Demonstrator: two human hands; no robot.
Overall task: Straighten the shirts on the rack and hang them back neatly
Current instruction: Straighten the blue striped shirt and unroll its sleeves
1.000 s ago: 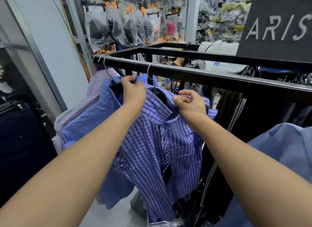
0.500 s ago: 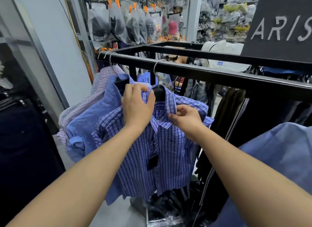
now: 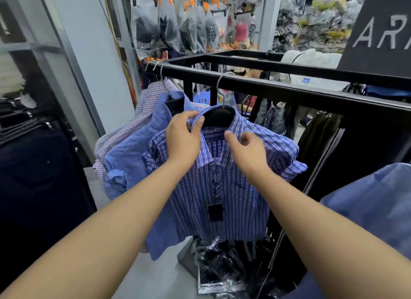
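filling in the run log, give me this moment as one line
left hand: pinches blue striped shirt at collar | right hand: curled by collar, grip unclear | shirt: on black hanger, hooked on rack rail

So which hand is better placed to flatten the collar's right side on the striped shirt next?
Likely the right. The right hand sits loosely curled beside that side, holding nothing, while the left hand pinches the collar of the striped shirt near the hanger.

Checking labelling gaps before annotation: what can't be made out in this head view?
Head view:
Sign: right edge cuts its lettering after AR.
Tag on striped shirt: too small to read.
Right hand: blurred; grip on the shirt unclear.
Pink checked shirt: mostly hidden behind plain blue shirt.
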